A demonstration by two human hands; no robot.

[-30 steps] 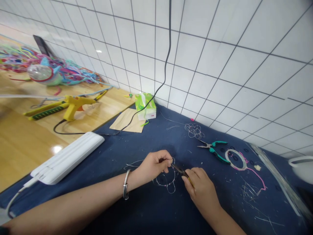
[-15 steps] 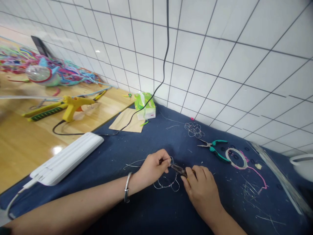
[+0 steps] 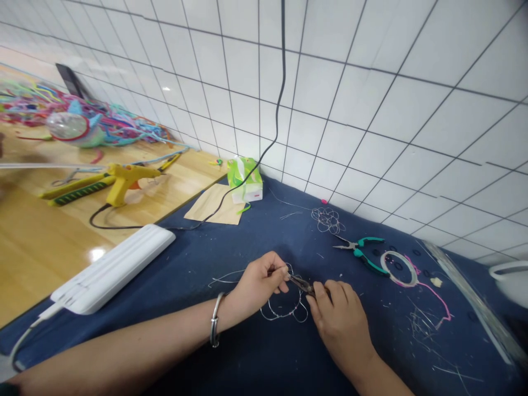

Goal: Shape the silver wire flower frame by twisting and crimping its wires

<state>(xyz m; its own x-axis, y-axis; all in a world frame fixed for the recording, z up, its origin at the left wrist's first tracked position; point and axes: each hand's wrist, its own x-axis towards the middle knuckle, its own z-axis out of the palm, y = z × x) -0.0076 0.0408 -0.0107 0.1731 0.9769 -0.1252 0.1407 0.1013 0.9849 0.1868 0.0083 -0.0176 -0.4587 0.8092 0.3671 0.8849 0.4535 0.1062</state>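
My left hand (image 3: 264,278), with a silver bangle at its wrist, pinches part of a thin silver wire piece (image 3: 284,315). The piece is bent into loops with small pink beads strung on it, and a loose wire end sticks out left of the hand. My right hand (image 3: 340,316) is closed round dark-jawed pliers (image 3: 303,284). Their tips meet the wire right at my left fingertips; the exact contact is hidden. Beyond, a similar looped wire flower (image 3: 328,219) lies on the dark blue cloth (image 3: 214,352).
Teal-handled needle-nose pliers (image 3: 358,246) lie open to the right, near a ring-shaped wire spool (image 3: 384,258) and wire scraps (image 3: 423,324). Left are a white power strip (image 3: 115,269), a yellow glue gun (image 3: 121,184) and its black cord (image 3: 214,210). A tissue pack (image 3: 246,179) stands behind.
The beaded wire loops have shifted slightly to the right under my hands. Both hands keep nearly the same place and grip.
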